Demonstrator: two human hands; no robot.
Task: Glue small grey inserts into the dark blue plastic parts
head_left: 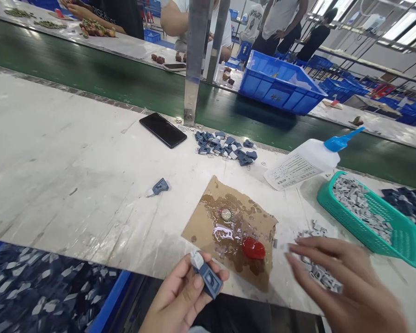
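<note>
**Wet glue close to both hands**

The landmark here is the brown cardboard sheet [229,226] lying on the surface [72,185], spread with shiny puddles of glue, with a red blob [253,248] at its near edge and a small round cap [226,214] at its middle.

The main risk, as I judge it, is smearing: both hands work right at the near edge of the cardboard, so a finger or part could drag through the wet patch and stick or get soiled. The glue bottle [308,162], lying tilted beyond the cardboard's far right corner with its blue nozzle up, could also roll or leak. The loose grey pieces [319,273] to the right of the cardboard could scatter off the near edge of the surface.

The left hand [180,296], just below the cardboard's near edge, is closed around a small dark blue part with a white tip [205,274], pinched between thumb and fingers.

The right hand [346,286], to the right of the cardboard, is spread open with fingers apart, flat over the grey pieces; it is blurred, and it appears to clamp nothing.

Further right of the cardboard sits a green basket [395,240] of grey pieces; beyond its far edge lies a pile of blue parts [225,147].
</note>
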